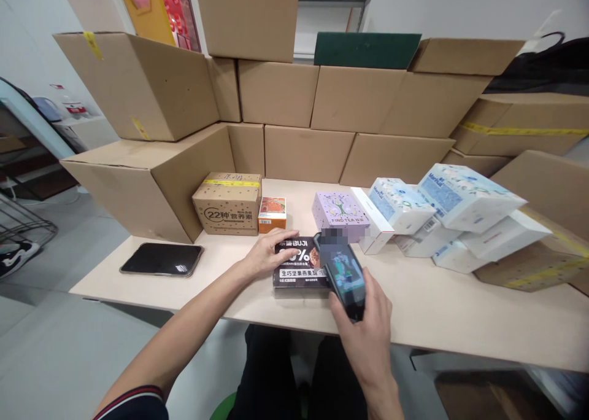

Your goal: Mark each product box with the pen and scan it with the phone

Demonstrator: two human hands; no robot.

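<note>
Two bare hands are apart at one flat black cardboard box with white lettering point(299, 279), which lies on the pale wooden table point(414, 312). The left hand point(264, 255) rests on the box's left end, fingers spread, not closed around it. The right hand point(368, 334) is clamped on one black handheld device with a lit screen point(347, 279), tilted over the box's right end; whether the two touch, I cannot tell. The step in hand seems to be steadying the box while the device is held over it; the next move calls for a firm grip and a still box.

Beyond the box, to its left, stand one small orange-and-white carton point(272, 215) and one brown printed carton with yellow tape point(227, 204). Left of the box lies one flat black phone with a dark screen point(162, 260). Beyond it to the right are one lilac square box point(338, 208), one long white box point(373, 226) and two blue-printed white packs point(469, 196), above other white packs too overlapped to count.
</note>
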